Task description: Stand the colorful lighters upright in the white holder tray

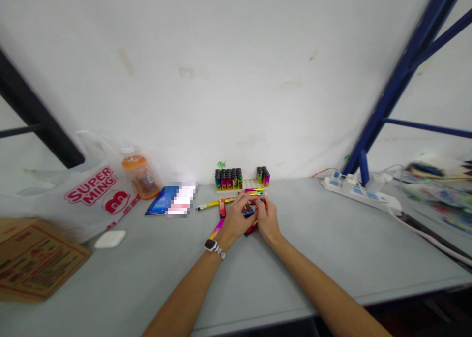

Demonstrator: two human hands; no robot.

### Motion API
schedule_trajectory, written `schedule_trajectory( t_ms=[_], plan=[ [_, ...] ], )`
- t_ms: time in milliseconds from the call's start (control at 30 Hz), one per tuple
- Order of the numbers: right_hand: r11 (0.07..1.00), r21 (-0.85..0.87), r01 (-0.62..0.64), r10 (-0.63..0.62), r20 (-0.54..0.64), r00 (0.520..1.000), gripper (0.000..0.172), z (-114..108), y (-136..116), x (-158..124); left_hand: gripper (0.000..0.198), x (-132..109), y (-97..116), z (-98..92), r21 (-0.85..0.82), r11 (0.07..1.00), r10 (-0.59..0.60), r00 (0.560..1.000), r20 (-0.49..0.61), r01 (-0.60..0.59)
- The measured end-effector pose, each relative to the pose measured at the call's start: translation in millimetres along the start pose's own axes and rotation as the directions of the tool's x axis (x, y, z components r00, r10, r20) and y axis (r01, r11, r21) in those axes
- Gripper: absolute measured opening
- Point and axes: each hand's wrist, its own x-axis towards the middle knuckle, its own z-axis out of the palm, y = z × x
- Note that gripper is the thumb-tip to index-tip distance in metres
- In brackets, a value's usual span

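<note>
- Left hand (238,220): fingers curled — hold too hidden to tell.
- Right hand (268,220): fingers bent inward — hold likewise unclear.
- Colourful pieces (249,211) between the hands; rack (252,183) of cylinders (228,179) just beyond.

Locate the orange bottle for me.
The orange bottle is in the left part of the head view, at the back of the table near the wall, just right of the white bag.
</note>
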Motion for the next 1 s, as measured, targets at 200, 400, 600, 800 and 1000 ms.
schedule_trajectory(
  t_ms=[200, 400, 600, 800, 1000],
  plan=[
    [1.0, 0.005, -0.005, 0.005, 0.001, 1.0, 0.024, 0, 1, -1, 0.027, 1, 3, -1.5, 0.005, 1.0, -0.01, 1.0, 0.009, 0.01],
    [0.999, 0.034, -0.039, 0.038, 0.03, 0.999, 0.027, 0, -2, -1, 0.025, 1, 3, -1.3, 0.002, 1.0, -0.017, 1.0, 0.006, 0.017],
    [0.996, 0.066, -0.051, 0.044, 0.098, 0.994, 0.031, 1, -1, -3, 0.013, 2, 1, 1.5, 0.002, 1.0, -0.022, 0.997, -0.073, 0.022],
    [0.996, 0.08, -0.049, 0.042, 0.095, 0.995, 0.032, -5, 0, 2, 0.01, 12, -3, 2.3, -0.073, 0.996, -0.062, 0.995, -0.083, 0.056],
    [0.99, 0.043, -0.138, 0.141, -0.097, 0.985, 0.03, -24, 4, 18, 0.026, 54, -16, 0.7, -0.191, 0.965, -0.19, 0.981, -0.049, 0.178]
  ],
)
